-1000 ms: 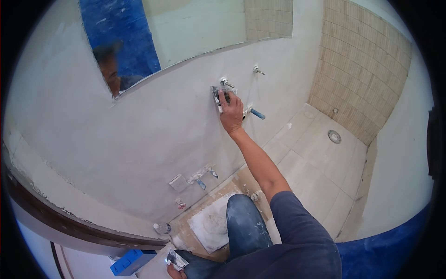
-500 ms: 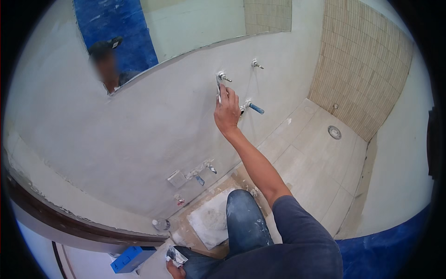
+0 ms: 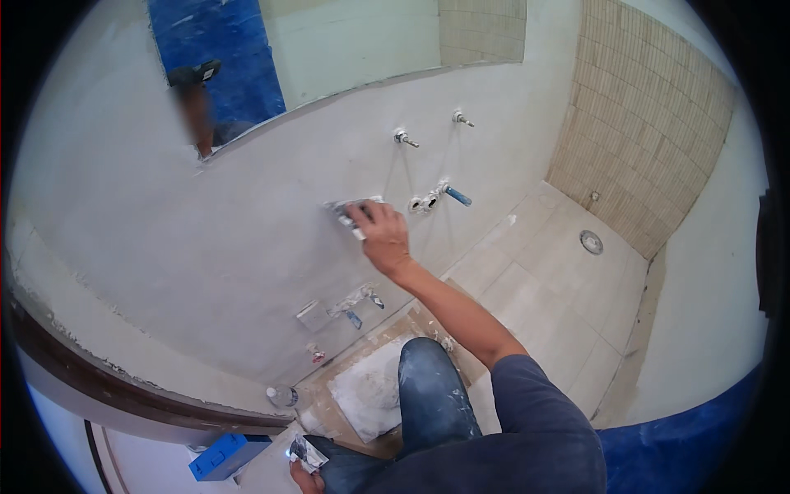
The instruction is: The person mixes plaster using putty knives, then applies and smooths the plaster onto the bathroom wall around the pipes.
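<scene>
My right hand (image 3: 387, 240) reaches out and presses a flat, plaster-smeared scraper (image 3: 344, 216) against the pale plastered wall (image 3: 206, 255). The fingers are closed over its back, left of the pipe openings. Down by my left thigh, my left hand (image 3: 305, 478) grips a second scraper (image 3: 309, 454), which carries white plaster. Two metal valve stems (image 3: 406, 139) stick out of the wall above my right hand, and a blue-capped pipe (image 3: 457, 195) juts out to its right.
Lower on the wall are an outlet box (image 3: 312, 315) and taped pipe stubs (image 3: 354, 319). A white plaster-covered sheet (image 3: 362, 412) lies beside my knee. A plastic bottle (image 3: 282, 397) and a blue box (image 3: 229, 458) stand at lower left. A mirror (image 3: 354, 41) hangs above; a drain (image 3: 591, 242) sits at right.
My right hand has moved the scraper down and left, from beside the valve stem onto open wall, and the blade now lies flatter. My left hand has stayed nearly in place.
</scene>
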Tool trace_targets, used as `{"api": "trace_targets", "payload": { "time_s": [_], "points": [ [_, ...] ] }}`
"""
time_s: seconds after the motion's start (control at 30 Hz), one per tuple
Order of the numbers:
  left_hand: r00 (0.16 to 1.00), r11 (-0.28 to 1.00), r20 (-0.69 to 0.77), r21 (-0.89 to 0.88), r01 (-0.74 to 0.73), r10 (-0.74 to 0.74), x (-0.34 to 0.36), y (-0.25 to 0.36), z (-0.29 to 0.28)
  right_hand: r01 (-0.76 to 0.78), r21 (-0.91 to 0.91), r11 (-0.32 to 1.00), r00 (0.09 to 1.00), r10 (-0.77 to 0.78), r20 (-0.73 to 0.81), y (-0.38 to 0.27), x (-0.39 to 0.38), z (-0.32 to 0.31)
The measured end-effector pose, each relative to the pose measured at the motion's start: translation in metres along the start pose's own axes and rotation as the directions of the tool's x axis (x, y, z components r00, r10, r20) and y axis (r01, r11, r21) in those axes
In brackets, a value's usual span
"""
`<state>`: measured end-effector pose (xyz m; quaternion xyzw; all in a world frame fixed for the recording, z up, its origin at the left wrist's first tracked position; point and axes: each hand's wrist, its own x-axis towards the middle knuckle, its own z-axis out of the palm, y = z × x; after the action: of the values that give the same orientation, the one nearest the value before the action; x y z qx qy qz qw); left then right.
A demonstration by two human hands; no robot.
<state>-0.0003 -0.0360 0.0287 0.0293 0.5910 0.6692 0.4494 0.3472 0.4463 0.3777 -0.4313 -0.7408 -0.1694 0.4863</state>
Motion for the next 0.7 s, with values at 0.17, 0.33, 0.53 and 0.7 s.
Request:
{"api": "trace_targets", "payload": {
  "time_s": [0.17, 0.33, 0.53, 0.7],
  "points": [
    [0.999, 0.999, 0.014, -0.029, -0.033, 0.033, 0.003, -0.005, 0.005, -0.556, 0.162, 0.815, 0.777, 0.579, -0.245, 0.092, 0.006, 0.008],
    [1.0, 0.999, -0.022, -0.036, -0.011, 0.01, 0.005, -0.006, -0.005, -0.613, 0.144, 0.777, 0.747, 0.629, -0.215, 0.119, 0.044, 0.001],
    [0.999, 0.998, -0.013, -0.057, -0.034, 0.033, 0.001, -0.006, 0.007, -0.621, -0.003, 0.784, 0.758, 0.599, -0.26, 0.093, 0.051, 0.027],
    [1.0, 0.999, -0.005, -0.035, 0.0, 0.0, -0.003, 0.0, 0.006, -0.273, -0.044, 0.961, 0.961, 0.27, -0.058, 0.038, -0.016, 0.024]
  ]
}}
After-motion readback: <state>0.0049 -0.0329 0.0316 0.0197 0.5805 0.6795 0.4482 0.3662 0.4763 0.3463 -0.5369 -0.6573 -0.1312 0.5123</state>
